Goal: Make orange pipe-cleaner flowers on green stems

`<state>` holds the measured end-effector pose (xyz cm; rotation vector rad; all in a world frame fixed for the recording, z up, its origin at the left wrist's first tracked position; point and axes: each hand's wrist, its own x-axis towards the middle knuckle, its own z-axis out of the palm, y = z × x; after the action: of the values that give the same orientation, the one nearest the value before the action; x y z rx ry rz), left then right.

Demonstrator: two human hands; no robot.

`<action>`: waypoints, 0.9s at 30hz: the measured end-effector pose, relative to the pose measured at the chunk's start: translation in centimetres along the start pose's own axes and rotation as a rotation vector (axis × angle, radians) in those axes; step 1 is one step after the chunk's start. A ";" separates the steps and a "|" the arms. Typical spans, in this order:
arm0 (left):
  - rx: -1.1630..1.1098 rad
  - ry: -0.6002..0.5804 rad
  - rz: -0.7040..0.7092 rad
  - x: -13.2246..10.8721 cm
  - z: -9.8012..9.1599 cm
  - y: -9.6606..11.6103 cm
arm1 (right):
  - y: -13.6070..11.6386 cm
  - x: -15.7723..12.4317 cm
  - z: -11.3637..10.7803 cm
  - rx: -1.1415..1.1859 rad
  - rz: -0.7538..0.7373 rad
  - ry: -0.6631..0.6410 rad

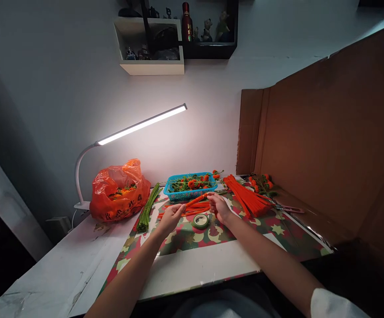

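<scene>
An orange fuzzy strip (196,200) is stretched between my two hands above the table. My left hand (173,216) pinches its left end, and my right hand (218,207) holds its right end with bent fingers. Beneath it lie several loose orange strips (195,209) on the patterned mat. A roll of green tape (200,221) rests flat just below and between the hands. Behind them a blue basket (190,195) holds orange flower heads with green stems. To the right spreads a thick bundle of orange strips (248,197).
A bundle of green stems (148,208) lies left of the basket, beside an orange plastic bag (120,194). Scissors (289,209) and more orange flowers (261,182) are at the right, near a tall cardboard panel (327,132). A lamp (142,124) hangs over the table.
</scene>
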<state>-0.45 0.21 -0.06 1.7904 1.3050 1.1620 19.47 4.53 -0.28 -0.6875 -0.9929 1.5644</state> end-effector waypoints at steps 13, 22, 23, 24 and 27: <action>-0.161 -0.116 -0.064 0.0 0.2 -0.1 | 1.7 0.2 0.2 -0.021 -0.070 -0.069; -0.361 -0.274 -0.157 0.6 -1.3 -1.3 | -0.4 0.4 -0.7 -0.292 -0.127 -0.250; -0.363 -0.298 -0.148 0.6 -1.5 -1.3 | -0.8 0.6 -1.0 -0.334 -0.112 -0.295; -0.351 -0.325 -0.137 0.5 -1.8 -1.3 | -1.2 0.7 -1.4 -0.379 -0.088 -0.338; -0.249 -0.430 -0.126 0.2 -2.5 -1.0 | -2.0 1.1 -2.5 -0.536 0.013 -0.460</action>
<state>-3.08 0.67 0.16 1.6328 0.9591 0.7759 22.33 6.24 0.35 -0.7043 -1.7928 1.5065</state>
